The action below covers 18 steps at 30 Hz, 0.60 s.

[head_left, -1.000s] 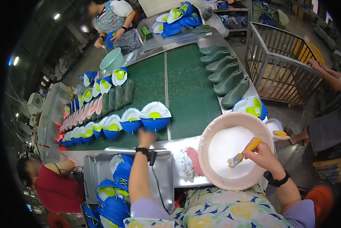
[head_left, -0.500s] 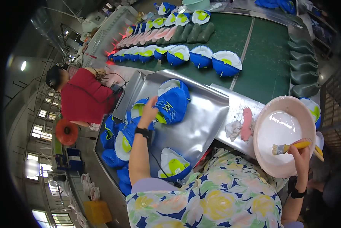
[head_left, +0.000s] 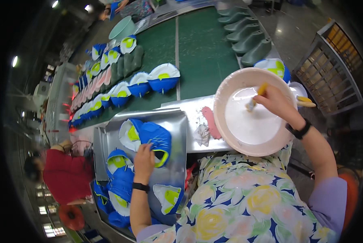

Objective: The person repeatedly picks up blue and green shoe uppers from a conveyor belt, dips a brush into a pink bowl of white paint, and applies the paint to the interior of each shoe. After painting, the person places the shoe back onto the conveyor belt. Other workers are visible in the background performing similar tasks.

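Observation:
My right hand [head_left: 276, 101] grips a paintbrush [head_left: 263, 88] by its yellow handle. Its bristles point down at the white liquid [head_left: 246, 123] in a wide pale pink basin [head_left: 226, 139]; whether they dip in, I cannot tell. My left hand [head_left: 144, 162] has its fingers pinched at the edge of a blue shoe upper [head_left: 157, 137] with crisscross lacing and a yellow-green lining. That upper lies in a metal tray [head_left: 171, 119], against another with a white edge [head_left: 129, 135]. More blue uppers [head_left: 121, 182] are heaped below and left of my left hand.
A green conveyor belt [head_left: 205, 48] carries rows of uppers, pink insole-like pieces and dark green shoe lasts [head_left: 127, 62]. More lasts [head_left: 254, 52] line its right edge. A pink strip [head_left: 211, 123] lies beside the basin. Someone in a red shirt [head_left: 66, 176] is at the left.
The view has swung to the right. My right hand has moved from the basin's right side over its middle, tipping the brush downward. My left hand remains at the laced upper.

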Tool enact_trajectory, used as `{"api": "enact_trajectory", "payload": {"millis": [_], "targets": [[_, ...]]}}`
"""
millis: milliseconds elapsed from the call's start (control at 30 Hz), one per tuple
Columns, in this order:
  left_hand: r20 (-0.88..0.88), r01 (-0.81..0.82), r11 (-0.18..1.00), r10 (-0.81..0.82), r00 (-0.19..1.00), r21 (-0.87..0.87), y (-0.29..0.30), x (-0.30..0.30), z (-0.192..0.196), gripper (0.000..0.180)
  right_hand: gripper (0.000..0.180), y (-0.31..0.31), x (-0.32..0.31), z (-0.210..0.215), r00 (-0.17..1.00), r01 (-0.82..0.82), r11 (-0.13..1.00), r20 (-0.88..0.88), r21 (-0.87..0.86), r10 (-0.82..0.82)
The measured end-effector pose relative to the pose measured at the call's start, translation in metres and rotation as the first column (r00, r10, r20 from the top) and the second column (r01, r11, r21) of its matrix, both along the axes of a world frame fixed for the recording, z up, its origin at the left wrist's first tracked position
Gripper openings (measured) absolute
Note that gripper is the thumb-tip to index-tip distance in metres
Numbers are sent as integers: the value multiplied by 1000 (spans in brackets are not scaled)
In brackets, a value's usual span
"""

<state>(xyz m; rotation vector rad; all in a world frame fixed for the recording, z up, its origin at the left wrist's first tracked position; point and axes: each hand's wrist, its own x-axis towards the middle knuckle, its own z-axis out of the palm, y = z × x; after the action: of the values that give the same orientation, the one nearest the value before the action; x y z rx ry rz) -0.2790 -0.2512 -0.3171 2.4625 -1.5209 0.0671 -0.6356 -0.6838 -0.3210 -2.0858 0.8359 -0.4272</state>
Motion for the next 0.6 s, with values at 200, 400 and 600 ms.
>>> {"api": "enact_trajectory", "payload": {"millis": [200,400,600], "targets": [[-177,273,940,-239,955,205,-68,-68,-32,48,32,43,60,-13,957,-252,964,-122,85,261],[-329,130,991,-127,936,-13,-88,-36,-10,44,27,43,17,5,923,-322,946,-236,-39,304],[-931,-342,870,-296,214,-355,-112,0,30,33,20,50,30,1,906,-413,911,-106,-18,409]]}}
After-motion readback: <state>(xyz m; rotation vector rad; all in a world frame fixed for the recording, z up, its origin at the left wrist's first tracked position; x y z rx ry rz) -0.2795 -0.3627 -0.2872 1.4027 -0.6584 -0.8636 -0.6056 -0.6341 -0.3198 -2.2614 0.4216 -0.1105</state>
